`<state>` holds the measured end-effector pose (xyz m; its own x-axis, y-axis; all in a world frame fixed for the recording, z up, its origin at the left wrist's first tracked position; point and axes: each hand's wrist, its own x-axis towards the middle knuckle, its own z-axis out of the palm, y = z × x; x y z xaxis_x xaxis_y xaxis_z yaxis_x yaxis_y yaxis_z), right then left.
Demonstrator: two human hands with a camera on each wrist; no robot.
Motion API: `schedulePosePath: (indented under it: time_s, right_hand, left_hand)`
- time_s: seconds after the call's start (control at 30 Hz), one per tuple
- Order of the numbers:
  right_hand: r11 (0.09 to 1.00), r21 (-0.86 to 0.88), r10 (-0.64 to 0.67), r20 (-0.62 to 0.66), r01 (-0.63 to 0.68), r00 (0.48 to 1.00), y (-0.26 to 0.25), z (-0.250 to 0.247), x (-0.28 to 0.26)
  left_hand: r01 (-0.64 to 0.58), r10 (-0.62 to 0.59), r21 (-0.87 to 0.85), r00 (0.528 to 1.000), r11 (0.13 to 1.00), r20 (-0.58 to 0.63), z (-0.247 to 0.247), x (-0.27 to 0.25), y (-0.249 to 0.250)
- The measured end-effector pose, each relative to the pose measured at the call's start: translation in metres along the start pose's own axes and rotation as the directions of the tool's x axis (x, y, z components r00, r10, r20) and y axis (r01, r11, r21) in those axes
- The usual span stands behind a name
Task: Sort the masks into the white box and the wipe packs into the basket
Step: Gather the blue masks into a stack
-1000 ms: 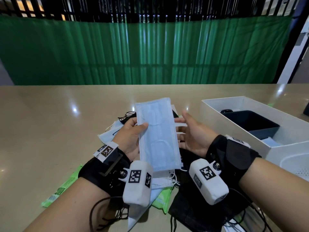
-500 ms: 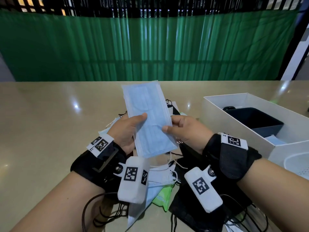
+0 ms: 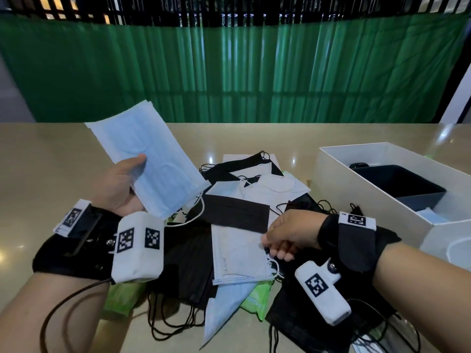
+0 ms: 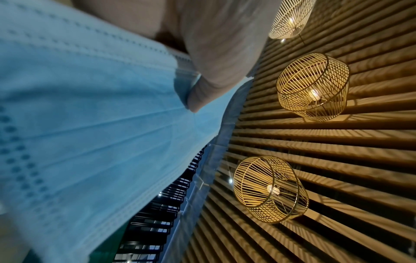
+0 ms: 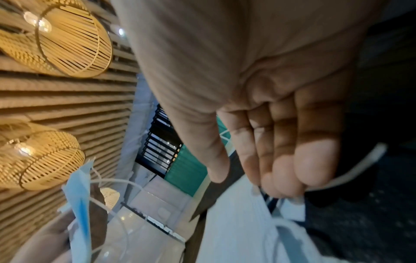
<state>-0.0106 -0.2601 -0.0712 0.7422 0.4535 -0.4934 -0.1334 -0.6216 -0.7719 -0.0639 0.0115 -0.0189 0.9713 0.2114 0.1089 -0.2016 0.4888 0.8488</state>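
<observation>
1. One blue mask (image 3: 150,159) is held raised over the table (image 3: 51,159) by the left hand (image 3: 119,184), thumb pressed on its face, fingers behind; left of the pile.
2. Right hand (image 3: 288,233) is lowered onto the pile, fingertips (image 5: 292,178) curled at the edge of a white mask (image 3: 237,253); whether that mask is actually gripped cannot be told.
3. Black masks (image 3: 237,215) and further white ones are heaped between the arms.
4. Green wipe packs (image 3: 257,296) are seen partly buried at the near edge of the pile.
5. White box (image 3: 356,200) stands right of the pile; a dark tray (image 3: 400,184) sits inside it.
6. Basket (image 3: 446,240) rim is seen at the right edge, just beside the box.
</observation>
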Motion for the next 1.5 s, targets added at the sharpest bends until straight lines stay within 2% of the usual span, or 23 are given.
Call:
schedulePosePath:
  time_s: [0.07, 0.3, 0.47, 0.6, 0.7, 0.93, 1.03, 1.13, 1.23, 1.3, 1.37, 1.4, 1.5]
  right_hand:
    - [0.996, -0.079, 0.029, -0.020, -0.031, 0.999, -0.002, 0.005, 0.003]
    - [0.976, -0.194, 0.084, -0.064, -0.095, 0.994, -0.007, 0.014, 0.007]
    - [0.998, -0.054, -0.027, -0.076, 0.023, 0.997, -0.007, 0.009, -0.001]
    - [0.992, 0.045, -0.114, -0.158, 0.122, 0.981, -0.016, -0.003, -0.024]
    - [0.970, 0.110, -0.198, -0.146, 0.215, 0.969, -0.019, -0.015, -0.045]
    - [0.924, 0.087, -0.359, -0.142, 0.373, 0.922, -0.025, -0.045, -0.075]
    - [0.908, 0.110, -0.379, -0.203, 0.405, 0.903, -0.027, -0.057, -0.085]
    - [0.891, 0.062, -0.411, -0.313, 0.450, 0.856, -0.035, -0.066, -0.089]
    - [0.864, 0.152, -0.385, -0.417, 0.481, 0.823, -0.046, -0.068, -0.089]
    - [0.878, 0.122, -0.363, -0.460, 0.462, 0.811, -0.044, -0.068, -0.085]
    - [0.929, -0.052, -0.348, -0.462, 0.367, 0.816, -0.038, -0.068, -0.082]
    - [0.941, -0.120, -0.338, -0.427, 0.318, 0.839, -0.034, -0.066, -0.079]
    - [0.972, -0.163, -0.213, -0.302, 0.169, 0.929, -0.022, -0.052, -0.069]
  left_hand:
    - [0.015, -0.015, 0.006, 1.000, 1.000, -0.011, -0.005, 0.000, -0.002]
    - [0.100, -0.100, -0.011, 0.991, 0.995, -0.088, -0.014, 0.000, -0.008]
    - [0.130, -0.125, 0.019, 0.980, 0.991, -0.157, -0.013, -0.001, -0.012]
    - [0.176, -0.170, 0.029, 0.975, 0.984, -0.145, -0.014, 0.000, -0.014]
    - [0.194, -0.188, 0.026, 0.970, 0.981, -0.153, -0.011, -0.001, -0.016]
    - [0.261, -0.244, 0.089, 0.955, 0.961, -0.170, 0.003, 0.002, -0.026]
    - [0.282, -0.266, 0.097, 0.952, 0.954, -0.151, 0.005, 0.004, -0.029]
    - [0.294, -0.277, 0.114, 0.950, 0.949, -0.144, 0.009, 0.004, -0.032]
    - [0.302, -0.284, 0.125, 0.948, 0.945, -0.143, 0.012, 0.003, -0.035]
    - [0.307, -0.289, 0.139, 0.948, 0.941, -0.136, 0.012, 0.003, -0.036]
    - [0.312, -0.295, 0.151, 0.948, 0.938, -0.122, 0.011, 0.002, -0.037]
    - [0.310, -0.295, 0.157, 0.949, 0.938, -0.113, 0.011, 0.002, -0.037]
    - [0.310, -0.297, 0.175, 0.950, 0.934, -0.097, 0.008, 0.003, -0.036]
